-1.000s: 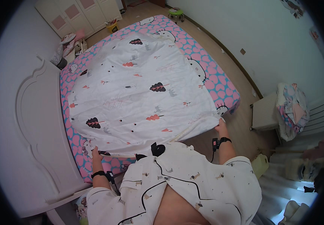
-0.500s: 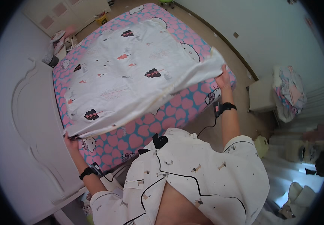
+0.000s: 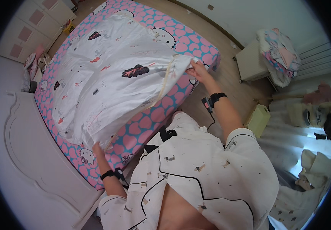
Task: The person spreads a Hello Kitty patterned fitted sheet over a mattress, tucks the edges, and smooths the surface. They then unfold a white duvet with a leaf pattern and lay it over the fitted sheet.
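A thin white duvet cover (image 3: 108, 80) printed with dark and reddish leaves lies wrinkled over the bed. Its near right corner is pinched in my right hand (image 3: 198, 72), lifted a little above the mattress edge. My left hand (image 3: 98, 148) grips the near left corner, its fingers partly hidden by the fabric. Between the two hands the near edge, with a yellowish border, runs slantwise in loose folds. Underneath, a pink and blue heart-patterned fitted sheet (image 3: 135, 132) covers the mattress. Each wrist wears a black strap with a small device.
A white headboard (image 3: 39, 153) stands on the left. Right of the bed is a pale wheeled cabinet (image 3: 251, 63) with folded bedding (image 3: 280, 53) on top. A yellowish bin (image 3: 258, 120) sits by the curtain. White cupboards (image 3: 27, 28) and a yellow bucket (image 3: 69, 27) are at the far left.
Both hands have come closer together, and the near edge, stretched before, now hangs slack. The cover lies flatter and more creased. My view has shifted to the right.
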{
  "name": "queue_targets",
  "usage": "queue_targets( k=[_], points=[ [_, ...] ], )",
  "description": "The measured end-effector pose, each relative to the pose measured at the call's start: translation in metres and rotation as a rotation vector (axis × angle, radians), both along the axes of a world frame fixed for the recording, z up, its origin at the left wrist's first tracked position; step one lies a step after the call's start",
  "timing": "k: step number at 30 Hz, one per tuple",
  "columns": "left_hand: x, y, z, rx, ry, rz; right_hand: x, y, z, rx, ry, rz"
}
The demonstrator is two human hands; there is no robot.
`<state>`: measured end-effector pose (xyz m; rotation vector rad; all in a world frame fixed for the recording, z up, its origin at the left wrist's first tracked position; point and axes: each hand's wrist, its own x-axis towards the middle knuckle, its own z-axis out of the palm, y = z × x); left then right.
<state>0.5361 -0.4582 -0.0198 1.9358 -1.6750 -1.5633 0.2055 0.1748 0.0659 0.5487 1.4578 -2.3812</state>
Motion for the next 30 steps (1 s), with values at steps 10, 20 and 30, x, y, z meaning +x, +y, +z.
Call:
queue_targets(
  k=[10,20,30],
  points=[
    [-0.344,0.371,0.091,0.171,0.329,-1.088,-0.073,-0.004,-0.058,0.157,0.197,0.68],
    [-0.401,0.51,0.114,0.086,0.282,-1.222,-0.115,0.088,-0.1,0.165,-0.446,0.889],
    [-0.367,0.574,0.129,-0.094,0.289,-1.686,-0.18,0.088,-0.091,-0.446,-0.669,0.472]
  ],
)
